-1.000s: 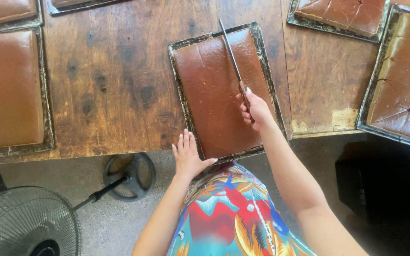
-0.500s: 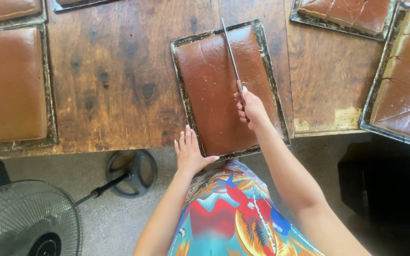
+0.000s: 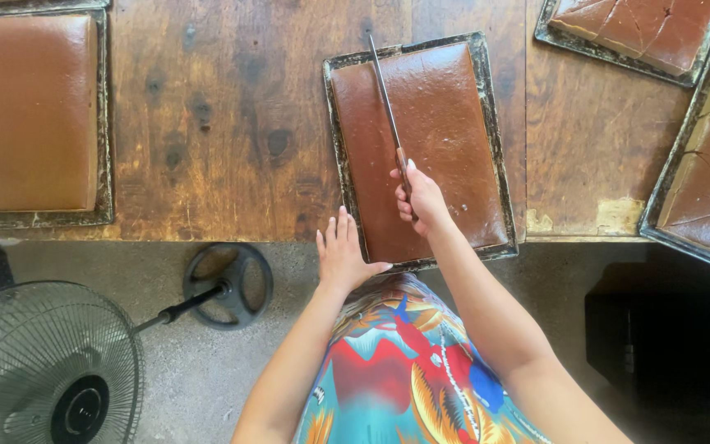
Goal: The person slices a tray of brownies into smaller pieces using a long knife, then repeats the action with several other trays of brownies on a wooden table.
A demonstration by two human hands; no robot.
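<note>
While the knife [image 3: 386, 99] is gripped by the right hand [image 3: 421, 199], its blade is laid lengthwise across the cake [image 3: 425, 140]. The tray [image 3: 499, 148] is steadied at its near left corner by the open left hand [image 3: 343, 255].

- Garment [image 3: 404, 370]: bright patterned fabric, turquoise ground with red, orange, yellow and blue shapes.
- Arms: bare, no sleeves visible.
- Left hand [image 3: 343, 255] and right hand [image 3: 421, 201]: bare, no gloves, no visible rings.

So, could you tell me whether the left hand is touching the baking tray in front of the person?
Touching. The head view shows the left hand resting flat against the near-left corner of the baking tray, fingers over its rim.
</note>
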